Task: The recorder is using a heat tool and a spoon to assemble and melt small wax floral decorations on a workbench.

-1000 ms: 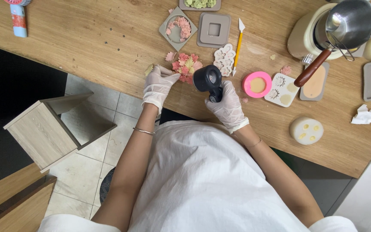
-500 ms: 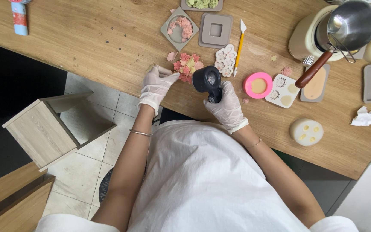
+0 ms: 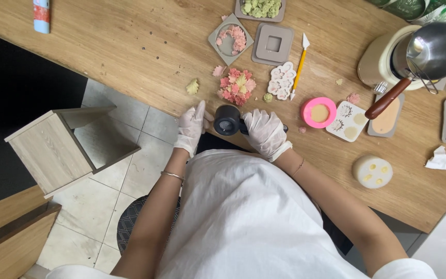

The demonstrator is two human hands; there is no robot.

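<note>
Both gloved hands sit at the near edge of the wooden tabletop. The right hand is closed around the handle side of a small black cup, whose handle is mostly hidden under the fingers; only a dark tip shows past the glove. The left hand lies loosely open just beside the cup, its thumb touching or nearly touching the rim; which one cannot be told. What is inside the cup is too dark to make out. Just beyond it lies a cluster of pink and yellow flowers, with a white flower mould and a yellow-handled tool to the right. A steel pot stands at the far right, a grey tray is cut off by the top edge.
</note>
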